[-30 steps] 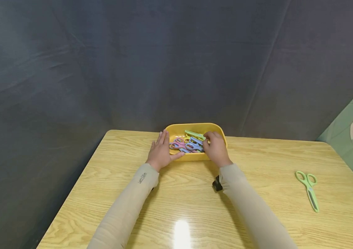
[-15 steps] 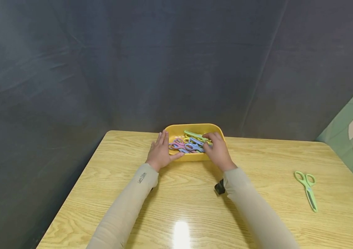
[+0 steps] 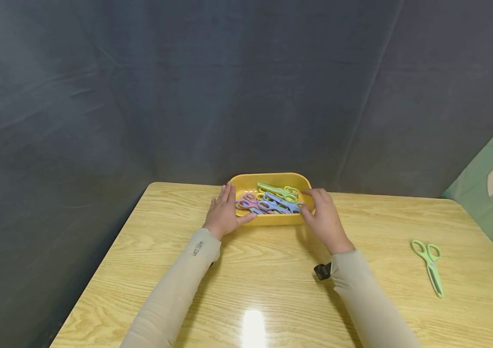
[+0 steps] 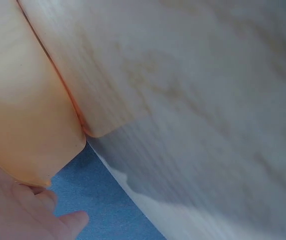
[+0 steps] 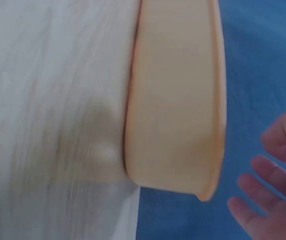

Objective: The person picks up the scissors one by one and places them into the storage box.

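Note:
A yellow plastic bin (image 3: 268, 220) stands at the table's back edge, with several pairs of children's scissors inside: blue scissors (image 3: 278, 203), pink scissors (image 3: 249, 201) and green scissors (image 3: 277, 189). My left hand (image 3: 222, 212) rests on the bin's left end with straight fingers, its thumb along the front rim. Over the right end of the bin hovers my right hand (image 3: 325, 217), fingers loosely bent and holding nothing. In the right wrist view, the right hand (image 5: 278, 185) is apart from the bin's outer wall (image 5: 175, 100). The left wrist view shows the left hand (image 4: 22, 210) at the bin's corner.
Another pair of green scissors (image 3: 429, 266) lies on the wooden table (image 3: 246, 270) at the right. A dark cloth (image 3: 246, 92) hangs directly behind the table. Glare brightens a spot near the front.
My right hand has drawn back to the right and come off the scissors, and the blue and green pairs show more fully. The left hand has stayed on the bin.

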A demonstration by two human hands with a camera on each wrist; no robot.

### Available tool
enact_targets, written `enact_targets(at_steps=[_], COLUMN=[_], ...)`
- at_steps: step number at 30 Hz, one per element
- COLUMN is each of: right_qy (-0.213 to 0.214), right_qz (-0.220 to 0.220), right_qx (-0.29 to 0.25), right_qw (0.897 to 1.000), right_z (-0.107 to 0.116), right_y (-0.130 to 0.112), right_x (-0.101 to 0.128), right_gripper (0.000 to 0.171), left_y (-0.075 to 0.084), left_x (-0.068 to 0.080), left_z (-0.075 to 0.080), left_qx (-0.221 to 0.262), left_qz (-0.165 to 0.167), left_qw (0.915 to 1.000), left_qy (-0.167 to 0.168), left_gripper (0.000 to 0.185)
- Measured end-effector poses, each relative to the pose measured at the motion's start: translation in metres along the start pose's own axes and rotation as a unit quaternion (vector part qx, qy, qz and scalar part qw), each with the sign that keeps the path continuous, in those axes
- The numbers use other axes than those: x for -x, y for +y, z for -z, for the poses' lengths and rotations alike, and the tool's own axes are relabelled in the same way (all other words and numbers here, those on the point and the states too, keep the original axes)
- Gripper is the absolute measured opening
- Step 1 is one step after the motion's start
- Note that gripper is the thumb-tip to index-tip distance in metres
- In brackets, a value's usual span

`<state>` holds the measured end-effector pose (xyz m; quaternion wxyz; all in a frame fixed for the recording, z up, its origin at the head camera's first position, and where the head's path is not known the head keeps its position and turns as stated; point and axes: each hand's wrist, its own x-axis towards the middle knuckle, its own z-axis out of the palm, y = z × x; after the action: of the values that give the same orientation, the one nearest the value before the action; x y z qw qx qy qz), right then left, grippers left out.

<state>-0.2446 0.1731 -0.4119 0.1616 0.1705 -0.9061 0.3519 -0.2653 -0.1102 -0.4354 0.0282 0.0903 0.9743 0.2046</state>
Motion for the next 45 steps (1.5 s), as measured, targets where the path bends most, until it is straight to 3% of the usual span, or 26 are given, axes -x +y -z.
enact_targets(at_steps=[18,25,34,45], right_qy=[0.034,0.037,0.048,0.054], right_qz=[-0.045,-0.097,-0.215,-0.308], right_qx=[0.054,0.066,0.053,0.067], right_qw=[0.997,0.992,0.974,0.947], right_z=[0.040,0.062,0.091,0.116], right_y=[0.013,0.026,0.047,0.070], right_x=[0.028,0.034,0.043,0.054], right_gripper=[0.035,0.041,0.052,0.060], left_y=[0.001,0.003,0.004,0.007], left_x=[-0.001,-0.001,0.000,-0.002], left_z=[-0.002,-0.002,-0.003,-0.001], left_qx=[0.000,0.002,0.012,0.010], left_qz=[-0.001,-0.001,-0.001,0.003], left_qw=[1.0000,1.0000,0.9999,0.9999], left_qy=[0.001,-0.003,0.006,-0.002], left_gripper=[0.117,0.117,0.117,0.117])
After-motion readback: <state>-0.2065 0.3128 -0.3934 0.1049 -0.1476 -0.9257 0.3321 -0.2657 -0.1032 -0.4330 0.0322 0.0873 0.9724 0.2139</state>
